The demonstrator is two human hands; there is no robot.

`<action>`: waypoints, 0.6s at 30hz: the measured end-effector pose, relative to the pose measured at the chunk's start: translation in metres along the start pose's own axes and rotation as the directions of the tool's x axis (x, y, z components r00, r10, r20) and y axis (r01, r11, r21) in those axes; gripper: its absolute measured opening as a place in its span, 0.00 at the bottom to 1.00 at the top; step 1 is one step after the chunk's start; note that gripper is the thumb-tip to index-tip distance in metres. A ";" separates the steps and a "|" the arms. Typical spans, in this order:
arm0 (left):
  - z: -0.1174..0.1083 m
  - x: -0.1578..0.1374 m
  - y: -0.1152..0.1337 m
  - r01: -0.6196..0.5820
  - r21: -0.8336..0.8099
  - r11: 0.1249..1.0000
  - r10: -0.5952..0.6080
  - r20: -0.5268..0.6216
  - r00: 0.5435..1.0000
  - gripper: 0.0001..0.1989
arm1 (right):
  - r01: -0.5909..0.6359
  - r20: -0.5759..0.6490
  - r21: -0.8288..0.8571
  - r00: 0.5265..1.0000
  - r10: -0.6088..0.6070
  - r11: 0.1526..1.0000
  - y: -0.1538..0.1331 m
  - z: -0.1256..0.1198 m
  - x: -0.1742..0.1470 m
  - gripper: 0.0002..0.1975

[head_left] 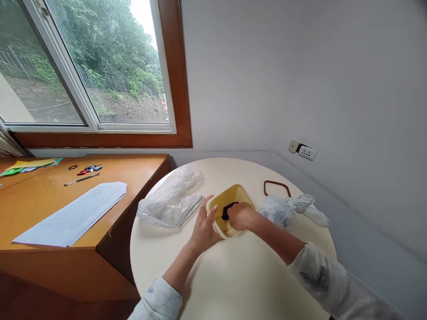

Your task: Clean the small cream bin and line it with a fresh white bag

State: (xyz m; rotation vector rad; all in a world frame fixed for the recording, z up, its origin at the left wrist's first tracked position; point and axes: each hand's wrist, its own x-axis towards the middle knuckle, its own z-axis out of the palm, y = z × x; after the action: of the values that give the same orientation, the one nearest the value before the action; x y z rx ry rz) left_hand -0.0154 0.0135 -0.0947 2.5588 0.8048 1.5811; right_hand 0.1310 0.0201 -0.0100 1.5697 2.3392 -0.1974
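My left hand (204,230) grips the near left side of a pale yellow plastic container (236,194), its thumb over the rim. The container is tilted, with its open top towards me. My right hand (241,216) reaches inside it, with the fingers closed on a dark purple cloth (226,213) against the inner wall. Most of the right fingertips are hidden behind the hand and cloth.
The round cream table (230,284) also bears a clear plastic bag (170,195) at left, a knotted plastic bag (280,209) and a brown frame-like loop (277,183) at right. A wooden desk (140,166) with papers (76,215) stands left.
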 end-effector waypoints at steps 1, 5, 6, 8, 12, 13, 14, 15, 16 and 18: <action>0.000 0.000 0.000 0.005 -0.002 1.000 -0.005 -0.003 1.000 0.57 | 0.009 -0.010 -0.009 1.000 -0.010 1.000 0.001 -0.003 -0.010 0.13; -0.002 0.001 0.000 0.024 -0.011 1.000 -0.024 0.005 1.000 0.59 | 0.143 -0.075 -0.011 0.987 -0.144 0.990 0.010 -0.010 -0.058 0.13; -0.002 0.002 0.000 0.024 -0.016 1.000 -0.024 0.011 1.000 0.59 | 0.193 -0.111 0.002 0.975 -0.192 0.981 0.013 -0.009 -0.068 0.14; -0.003 0.003 0.002 0.013 -0.033 0.999 -0.013 0.020 1.000 0.59 | 0.309 -0.200 0.034 0.934 -0.297 0.950 0.020 -0.004 -0.083 0.14; -0.005 0.004 0.005 0.017 -0.084 0.996 -0.014 0.033 0.999 0.61 | 0.434 -0.374 0.037 0.842 -0.390 0.900 0.031 0.019 -0.084 0.18; -0.006 0.004 0.006 0.026 -0.096 0.995 -0.023 0.036 0.999 0.61 | 0.431 -0.407 0.015 0.827 -0.388 0.902 0.034 0.025 -0.079 0.20; -0.006 0.004 0.006 0.037 -0.102 0.994 -0.034 0.037 0.999 0.61 | 0.422 -0.435 -0.013 0.814 -0.385 0.907 0.035 0.031 -0.074 0.20; -0.007 0.003 0.005 0.046 -0.100 0.994 -0.043 0.031 0.999 0.61 | 0.412 -0.457 -0.040 0.803 -0.383 0.910 0.036 0.037 -0.068 0.21; -0.007 0.003 0.004 0.051 -0.087 0.995 -0.050 0.018 0.999 0.59 | 0.403 -0.475 -0.059 0.793 -0.381 0.913 0.036 0.041 -0.063 0.21; -0.007 0.001 0.002 0.068 -0.044 0.997 -0.069 -0.024 0.997 0.55 | 0.383 -0.505 -0.068 0.783 -0.363 0.921 0.033 0.046 -0.054 0.20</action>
State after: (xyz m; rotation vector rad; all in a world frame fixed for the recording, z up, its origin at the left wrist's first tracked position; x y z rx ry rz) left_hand -0.0197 0.0106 -0.0901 2.4594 0.8415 1.5959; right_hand 0.1884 -0.0276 -0.0328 1.2598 3.0722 0.1081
